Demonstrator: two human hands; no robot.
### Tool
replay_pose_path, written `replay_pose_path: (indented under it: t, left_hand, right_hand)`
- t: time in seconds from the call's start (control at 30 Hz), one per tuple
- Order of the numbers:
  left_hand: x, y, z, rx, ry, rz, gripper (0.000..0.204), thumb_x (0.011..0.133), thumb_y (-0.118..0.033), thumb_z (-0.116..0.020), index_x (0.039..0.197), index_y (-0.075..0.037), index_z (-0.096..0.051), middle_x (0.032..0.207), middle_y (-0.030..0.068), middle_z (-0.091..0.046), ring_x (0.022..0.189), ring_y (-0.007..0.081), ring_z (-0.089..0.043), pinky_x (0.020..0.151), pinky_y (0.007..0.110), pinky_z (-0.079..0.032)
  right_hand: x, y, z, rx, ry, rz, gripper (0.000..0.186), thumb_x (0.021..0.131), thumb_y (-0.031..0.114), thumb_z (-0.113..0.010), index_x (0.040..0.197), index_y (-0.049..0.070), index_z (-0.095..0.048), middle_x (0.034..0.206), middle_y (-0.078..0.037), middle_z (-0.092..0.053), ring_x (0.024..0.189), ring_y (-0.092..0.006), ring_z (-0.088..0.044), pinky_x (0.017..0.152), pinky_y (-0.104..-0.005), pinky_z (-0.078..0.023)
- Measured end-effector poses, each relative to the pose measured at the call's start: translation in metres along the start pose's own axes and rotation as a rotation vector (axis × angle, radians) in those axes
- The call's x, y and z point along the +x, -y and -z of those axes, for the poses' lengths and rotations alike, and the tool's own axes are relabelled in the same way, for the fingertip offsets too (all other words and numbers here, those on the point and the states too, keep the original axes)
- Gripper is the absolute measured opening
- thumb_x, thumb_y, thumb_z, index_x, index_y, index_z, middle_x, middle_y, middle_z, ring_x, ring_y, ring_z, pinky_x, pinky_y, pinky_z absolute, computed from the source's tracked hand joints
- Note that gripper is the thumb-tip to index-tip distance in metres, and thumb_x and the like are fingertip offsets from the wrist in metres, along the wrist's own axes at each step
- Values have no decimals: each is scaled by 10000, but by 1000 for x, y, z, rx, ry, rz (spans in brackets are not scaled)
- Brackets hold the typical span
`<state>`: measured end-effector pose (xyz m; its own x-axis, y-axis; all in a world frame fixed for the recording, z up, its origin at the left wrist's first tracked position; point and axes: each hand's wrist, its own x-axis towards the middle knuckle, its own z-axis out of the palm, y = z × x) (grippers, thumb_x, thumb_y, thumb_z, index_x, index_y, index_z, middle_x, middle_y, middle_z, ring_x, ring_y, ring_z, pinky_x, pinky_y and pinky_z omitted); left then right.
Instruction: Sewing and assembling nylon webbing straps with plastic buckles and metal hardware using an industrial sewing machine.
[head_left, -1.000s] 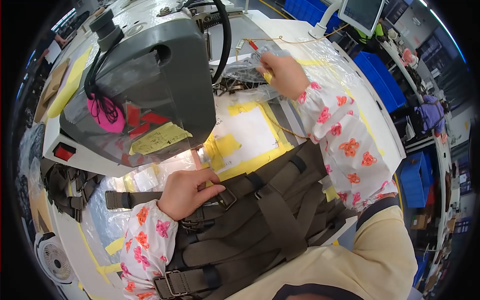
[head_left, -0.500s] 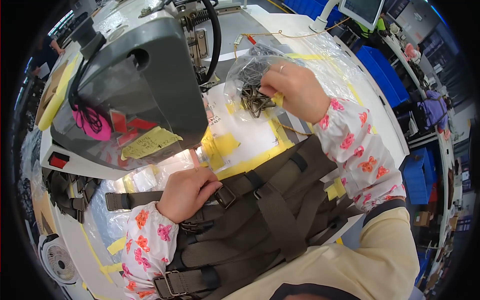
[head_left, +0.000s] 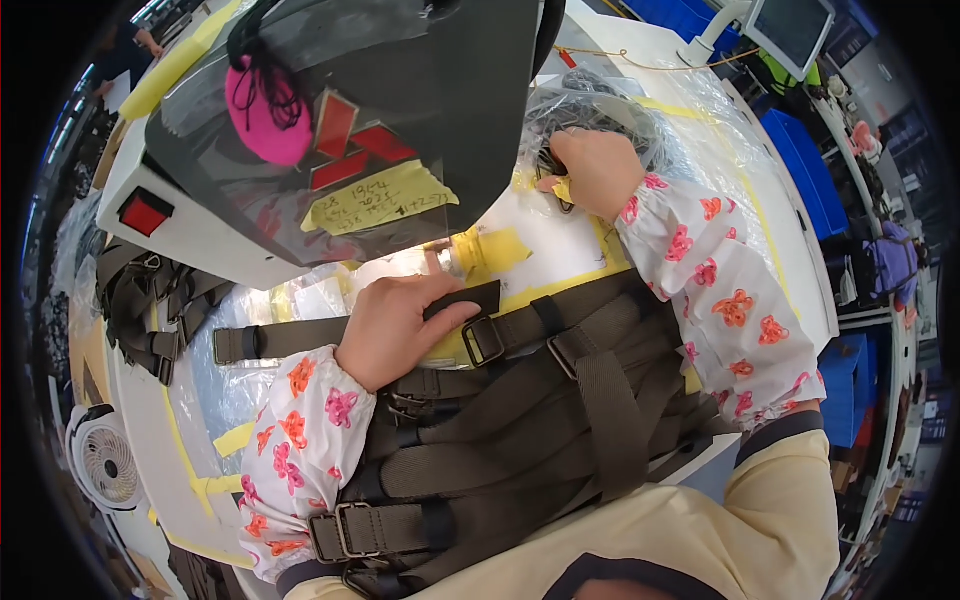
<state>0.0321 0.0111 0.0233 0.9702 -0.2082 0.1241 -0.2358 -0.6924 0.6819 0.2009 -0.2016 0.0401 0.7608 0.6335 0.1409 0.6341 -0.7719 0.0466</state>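
Note:
My left hand (head_left: 400,330) pinches a short dark olive strap end (head_left: 478,294), just left of a metal buckle (head_left: 483,340) on the webbing. Many olive straps (head_left: 620,400) with buckles lie piled below both hands. My right hand (head_left: 595,175) is closed at a clear plastic bag (head_left: 635,120) of metal hardware; what its fingertips grip is hidden. Above my left hand stands the grey sewing machine (head_left: 360,90) with a pink pad and a yellow note. Both forearms wear white sleeves with flower prints.
Another strap bundle (head_left: 150,300) lies at the left, above a small white fan (head_left: 105,460). At the right are blue bins (head_left: 800,170), a purple bundle (head_left: 890,260) and a screen (head_left: 785,30) on an arm. A person (head_left: 125,50) stands at the upper left.
My right hand has moved down into the hardware bag, which has shifted. My left hand has raised a strap end. The view has shifted, so the machine looks larger.

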Motion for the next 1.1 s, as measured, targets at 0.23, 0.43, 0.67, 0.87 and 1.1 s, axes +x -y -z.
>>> replay_pose_path:
  t: [0.23,0.43,0.67,0.87,1.1]
  left_hand:
    - [-5,6,3,-230,-27,59,204,795,-196,-660,882,-13,-635,583,116,-563,516,187,-549,528,294,-435]
    - [-4,3,2,-509,-148,159,205,833,-150,-615,963,8,-623,670,54,-583,615,71,-496,573,240,-428]
    - [2,7,2,-367,-123,163,244,837,-181,-578,971,20,-611,708,138,-618,597,150,-555,577,277,-444]
    - [-3,14,0,-262,-23,123,352,826,-196,-538,1123,-6,-534,744,164,-615,655,213,-608,604,333,-457]
    - [1,3,-13,70,-304,19,251,660,-215,-590,808,-12,-579,711,153,-605,699,339,-608,648,426,-483]
  right_hand:
    - [-2,-9,15,-8,76,63,216,753,202,-669,814,21,-568,753,-131,-614,732,-334,-589,626,-409,-461]
    - [-41,40,41,922,60,270,119,802,71,-632,813,-1,-538,660,-63,-590,620,-127,-605,551,-260,-464]
    - [-43,76,11,1014,-100,237,177,762,86,-682,803,-7,-538,664,-78,-603,568,-176,-605,521,-273,-468]
    - [-52,96,-10,656,-378,631,166,730,73,-653,780,71,-494,708,-77,-556,602,-270,-569,503,-364,-442]
    - [-53,96,5,1419,342,-67,346,908,339,-530,974,4,-473,686,-26,-544,581,-85,-530,535,-211,-419]
